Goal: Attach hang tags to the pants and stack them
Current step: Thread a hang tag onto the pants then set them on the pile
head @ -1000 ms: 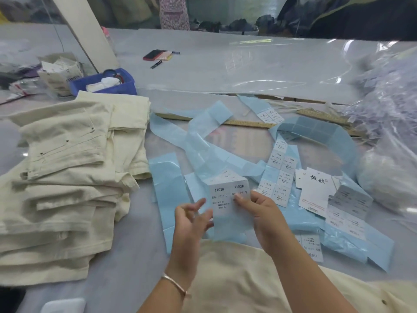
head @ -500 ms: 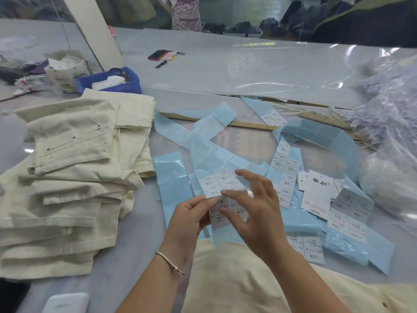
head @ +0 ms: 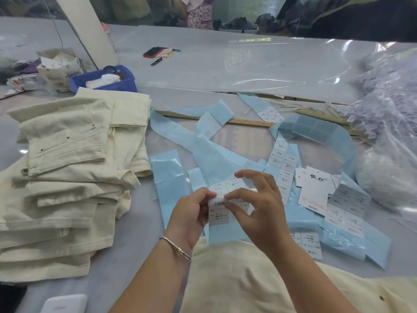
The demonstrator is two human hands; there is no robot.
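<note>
Your left hand (head: 191,213) pinches the top left edge of a white size sticker (head: 218,211) printed 1103#, thumb and forefinger closed on it. Your right hand (head: 259,208) meets it from 3 o'clock: its thumb and forefinger pinch the sticker's upper right corner while the other fingers (head: 248,175) fan out loose above. The sticker sits on a strip of blue backing paper (head: 222,233) that hangs down below your fingers, so I judge you are peeling one sticker free, a preparation step before any tag goes on.

Just below the hands, at 6 o'clock, a cream pair of pants (head: 248,279) lies spread on the counter (head: 126,256), waiting for its tag. At 9 o'clock the stack of folded pants (head: 67,177) rises in several layers. At 3 o'clock a white hang tag (head: 314,190) with black characters lies among more sticker strips (head: 282,163) and spent blue backing. A wooden ruler (head: 248,122) lies at 12 o'clock, a blue bin (head: 103,80) at 10 o'clock, and a heap of clear plastic (head: 388,136) at 2 o'clock.

Next, lift the sticker cleanly off without curling it, then carry it towards the hang tag at 3 o'clock and press it flat there, as I read it.
</note>
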